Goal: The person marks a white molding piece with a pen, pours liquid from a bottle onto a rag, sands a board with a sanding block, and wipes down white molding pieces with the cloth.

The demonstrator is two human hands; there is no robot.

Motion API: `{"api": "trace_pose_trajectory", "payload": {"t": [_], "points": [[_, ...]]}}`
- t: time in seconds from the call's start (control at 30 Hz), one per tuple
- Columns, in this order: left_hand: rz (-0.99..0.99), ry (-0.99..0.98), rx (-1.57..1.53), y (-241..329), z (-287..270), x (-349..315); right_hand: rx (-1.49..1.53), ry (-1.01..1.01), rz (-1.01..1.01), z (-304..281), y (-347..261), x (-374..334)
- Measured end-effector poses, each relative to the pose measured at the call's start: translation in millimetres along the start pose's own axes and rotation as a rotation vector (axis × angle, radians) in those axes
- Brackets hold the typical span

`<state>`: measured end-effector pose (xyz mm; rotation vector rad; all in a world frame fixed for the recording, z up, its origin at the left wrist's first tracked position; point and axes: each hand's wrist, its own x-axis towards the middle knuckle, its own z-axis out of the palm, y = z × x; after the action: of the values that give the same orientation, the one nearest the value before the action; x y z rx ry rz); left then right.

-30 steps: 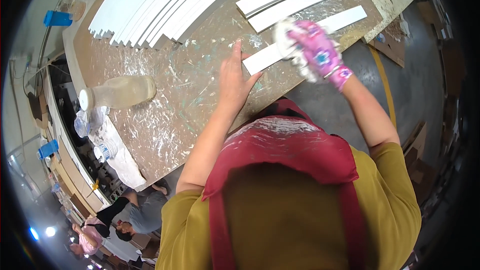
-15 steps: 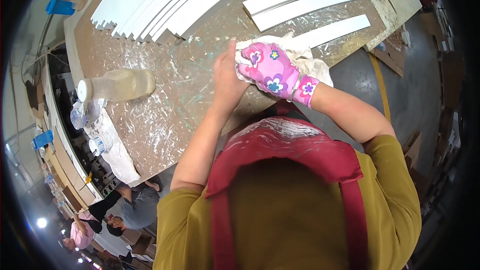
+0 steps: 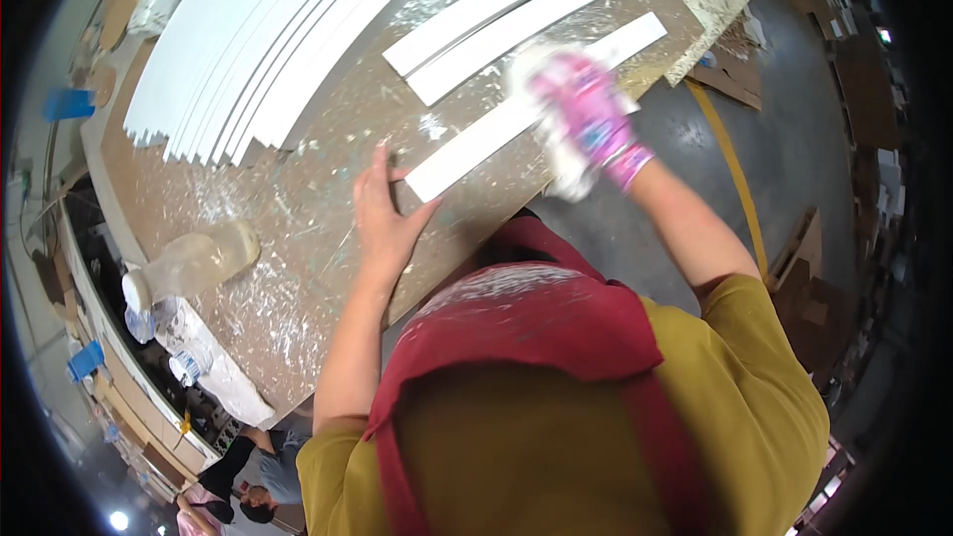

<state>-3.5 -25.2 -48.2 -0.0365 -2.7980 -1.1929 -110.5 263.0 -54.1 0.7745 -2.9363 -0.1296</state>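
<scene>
A white strip [image 3: 476, 152] lies along the near edge of the worktable. My bare left hand [image 3: 384, 213] braces its left end, thumb at the near corner and a finger at the far corner. My right hand [image 3: 586, 109], in a pink flowered glove, is closed on a whitish cloth [image 3: 568, 164] and presses it onto the strip past its middle. The hand and cloth are blurred by motion, and part of the cloth hangs past the table edge. Just beyond lie two more white strips [image 3: 531, 30], side by side.
A large row of white strips [image 3: 258, 30] covers the far left of the worktable [image 3: 308, 189]. A bottle of cloudy liquid [image 3: 204, 260] lies on its side at the left, near a small white tub [image 3: 189, 365]. Another person [image 3: 263, 501] is at the lower left.
My right hand has swept the cloth right along the strip, away from my left hand. The strip's left end has come into view, with my left hand now spread around it. The view has shifted.
</scene>
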Motion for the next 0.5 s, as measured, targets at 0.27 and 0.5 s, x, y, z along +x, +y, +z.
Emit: {"api": "trace_pose_trajectory", "payload": {"t": [0.27, 0.5], "points": [[0.019, -0.019, -0.022, 4, 7, 13, 0.173, 0.013, 0.491, -38, 160, -9], [-0.02, -0.044, 0.005, -4, 5, 2, 0.629, 0.003, -0.137, -27, 65, 1]]}}
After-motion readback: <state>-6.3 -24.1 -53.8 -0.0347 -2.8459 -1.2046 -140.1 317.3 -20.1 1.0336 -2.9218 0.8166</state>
